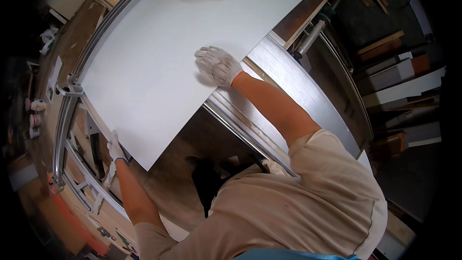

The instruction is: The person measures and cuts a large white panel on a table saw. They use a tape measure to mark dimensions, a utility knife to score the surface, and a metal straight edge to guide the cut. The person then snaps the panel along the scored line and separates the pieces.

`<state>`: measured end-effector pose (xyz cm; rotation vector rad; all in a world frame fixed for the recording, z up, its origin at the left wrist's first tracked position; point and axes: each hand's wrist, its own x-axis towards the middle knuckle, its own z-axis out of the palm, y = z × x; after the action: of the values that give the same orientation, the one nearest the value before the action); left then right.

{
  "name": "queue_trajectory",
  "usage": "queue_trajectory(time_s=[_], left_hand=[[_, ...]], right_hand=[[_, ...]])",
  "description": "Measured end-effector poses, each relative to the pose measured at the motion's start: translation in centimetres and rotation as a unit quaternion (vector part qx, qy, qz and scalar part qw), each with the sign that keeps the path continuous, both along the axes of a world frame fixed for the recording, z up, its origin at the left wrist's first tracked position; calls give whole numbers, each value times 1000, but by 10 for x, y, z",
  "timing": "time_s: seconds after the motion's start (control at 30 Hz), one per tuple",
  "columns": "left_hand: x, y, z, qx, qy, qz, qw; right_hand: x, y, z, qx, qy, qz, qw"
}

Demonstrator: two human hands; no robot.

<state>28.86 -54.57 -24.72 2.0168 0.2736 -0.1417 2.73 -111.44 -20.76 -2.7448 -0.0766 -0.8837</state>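
At upper centre, the white board (144, 72) was seemingly being steadied, pressed by the loosely spread right hand (217, 65), edge touched by the left hand (115, 147), grip unclear; level support seemed needed next.

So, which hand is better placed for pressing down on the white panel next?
Probably the right hand: it lies palm down on the top face of the white panel, while the left hand is at the panel's left edge.
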Motion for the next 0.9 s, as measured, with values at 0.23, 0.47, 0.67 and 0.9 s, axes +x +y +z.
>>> queue_trajectory(time_s=[0.23, 0.47, 0.67, 0.9], left_hand=[[-7, -16, 6, -29, -5, -9, 1000], [-11, -21, 15, -50, 3, -8, 999], [-18, -35, 23, -34, 2, -21, 999], [-18, -25, 14, -20, 11, -17, 1000]], right_hand=[[-1, -1, 3, 6, 45, -4, 999], [-4, 5, 4, 32, 55, -18, 998], [-3, -5, -9, 32, 37, -6, 999], [-11, -1, -1, 27, 69, -2, 997]])
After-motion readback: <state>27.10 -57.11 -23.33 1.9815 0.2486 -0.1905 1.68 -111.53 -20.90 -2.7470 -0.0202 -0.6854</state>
